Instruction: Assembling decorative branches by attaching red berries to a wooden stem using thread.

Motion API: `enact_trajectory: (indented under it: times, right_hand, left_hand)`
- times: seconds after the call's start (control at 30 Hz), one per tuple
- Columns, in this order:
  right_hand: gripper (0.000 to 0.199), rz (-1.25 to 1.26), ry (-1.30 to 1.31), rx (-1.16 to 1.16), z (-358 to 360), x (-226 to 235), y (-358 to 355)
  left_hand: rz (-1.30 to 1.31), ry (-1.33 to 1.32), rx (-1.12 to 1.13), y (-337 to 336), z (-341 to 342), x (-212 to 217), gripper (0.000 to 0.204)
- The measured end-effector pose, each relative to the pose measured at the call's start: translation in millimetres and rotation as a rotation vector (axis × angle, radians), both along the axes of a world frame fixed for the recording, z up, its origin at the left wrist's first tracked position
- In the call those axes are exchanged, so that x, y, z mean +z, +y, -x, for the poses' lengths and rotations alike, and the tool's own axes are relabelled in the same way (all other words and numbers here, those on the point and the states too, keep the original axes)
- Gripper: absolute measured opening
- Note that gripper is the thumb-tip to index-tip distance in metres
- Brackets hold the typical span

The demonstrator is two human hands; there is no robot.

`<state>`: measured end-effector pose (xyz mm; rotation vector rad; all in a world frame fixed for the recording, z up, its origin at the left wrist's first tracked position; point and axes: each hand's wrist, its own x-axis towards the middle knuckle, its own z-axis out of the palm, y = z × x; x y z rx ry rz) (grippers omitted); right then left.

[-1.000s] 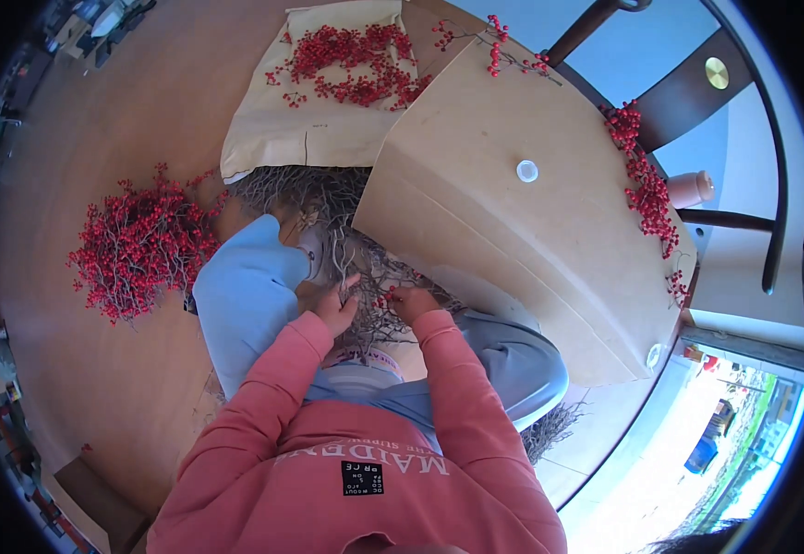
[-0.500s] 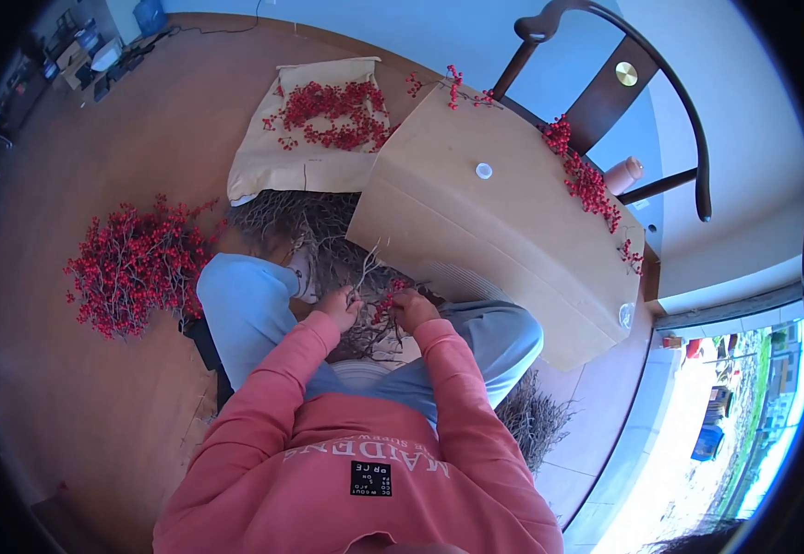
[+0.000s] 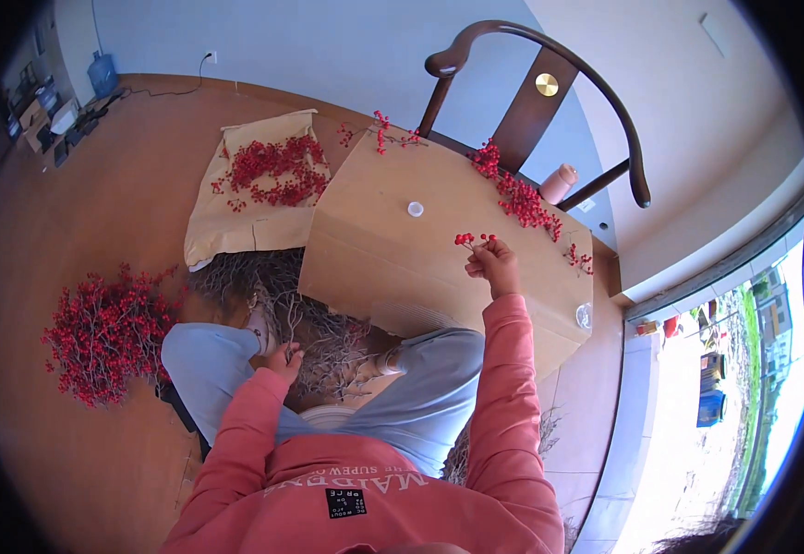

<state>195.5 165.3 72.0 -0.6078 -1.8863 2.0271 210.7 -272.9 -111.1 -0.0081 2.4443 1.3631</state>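
Note:
My right hand (image 3: 494, 268) is raised over the brown cardboard (image 3: 392, 258), pinching a small sprig of red berries (image 3: 476, 239) by its stem. Low between my knees, my left hand (image 3: 284, 360) is closed around a thin bare branch (image 3: 292, 319). Grey-brown bare twigs (image 3: 332, 360) lie tangled below and beyond it, around my feet. More red berry sprigs (image 3: 522, 198) lie in a row along the cardboard's far right edge, and another sprig (image 3: 383, 134) rests at its far left corner.
A large bunch of red berry branches (image 3: 111, 337) lies on the floor at left. Berry sprigs (image 3: 277, 171) are spread on a beige sack (image 3: 212, 226). A small white lid (image 3: 416, 210) and a clear round item (image 3: 584, 316) sit on the cardboard. Behind stand a pink container (image 3: 559, 183) and a dark wooden chair (image 3: 536, 88).
My right hand has moved up and away from between my knees, carrying the berry sprig over the cardboard. My left hand has stayed low with the branch. The whole view has shifted.

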Motion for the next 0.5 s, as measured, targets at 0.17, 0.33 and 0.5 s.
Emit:
enact_trajectory:
  times: [0.17, 0.33, 0.5]
  right_hand:
    - [0.018, 0.008, -0.151, -0.151, 28, -2, 44]
    - [0.03, -0.053, -0.451, -0.035, 42, -3, 59]
    - [0.041, 0.044, -0.226, -0.179, 41, 4, 51]
  left_hand:
    - [-0.42, -0.242, 0.209, 7, -2, 75, 0.026]
    - [-0.573, -0.216, 0.225, -11, -3, 113, 0.03]
    - [-0.699, -0.087, 0.247, -31, 3, 143, 0.03]
